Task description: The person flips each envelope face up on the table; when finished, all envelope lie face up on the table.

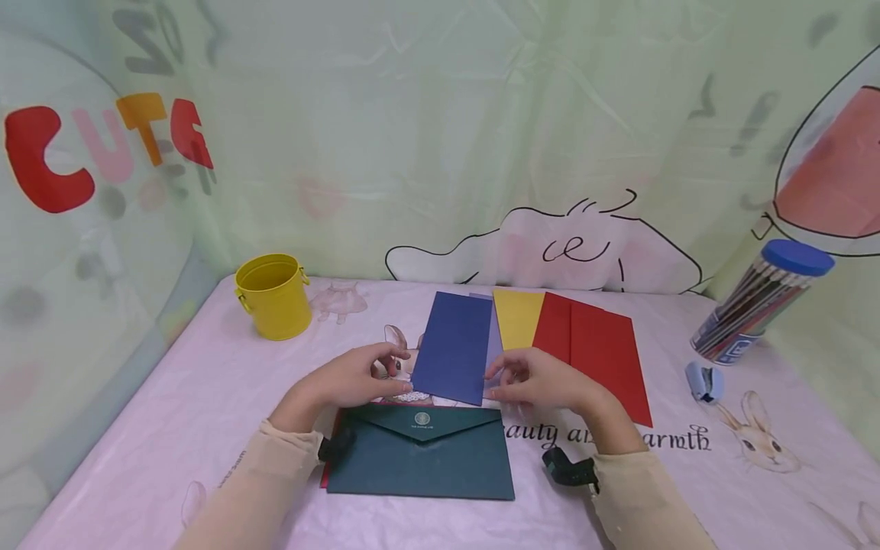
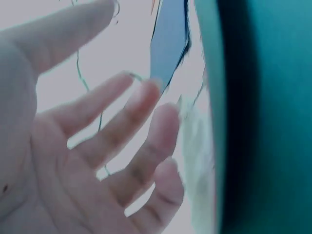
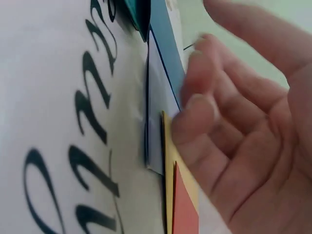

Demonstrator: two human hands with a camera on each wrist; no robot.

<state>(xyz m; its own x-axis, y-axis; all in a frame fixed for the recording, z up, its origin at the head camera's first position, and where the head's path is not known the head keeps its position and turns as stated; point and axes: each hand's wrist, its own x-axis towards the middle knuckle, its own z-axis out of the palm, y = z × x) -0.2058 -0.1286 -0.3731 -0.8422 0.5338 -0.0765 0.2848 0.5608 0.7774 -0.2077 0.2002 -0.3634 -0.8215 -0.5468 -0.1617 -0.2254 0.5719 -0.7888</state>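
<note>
A dark blue envelope or card [image 1: 454,347] lies on the table in the middle of the head view. My left hand [image 1: 357,374] is at its lower left corner, thumb and fingers apart and loosely bent. By the lower right corner is my right hand [image 1: 543,378], its fingers relaxed with nothing gripped. Just below both hands lies a dark green envelope [image 1: 419,466] with a pointed flap and a small emblem, over a red one [image 1: 324,481]. In the left wrist view, the left fingers [image 2: 165,126] curve loosely between the blue piece [image 2: 168,44] and the green envelope [image 2: 273,117].
Beside the blue piece are a lavender one [image 1: 494,344], a yellow one [image 1: 519,315] and red envelopes [image 1: 605,351], partly overlapping. A yellow bucket [image 1: 275,305] stands back left. At right are a pencil tube with a blue lid [image 1: 759,302] and a small light-blue gadget [image 1: 705,382].
</note>
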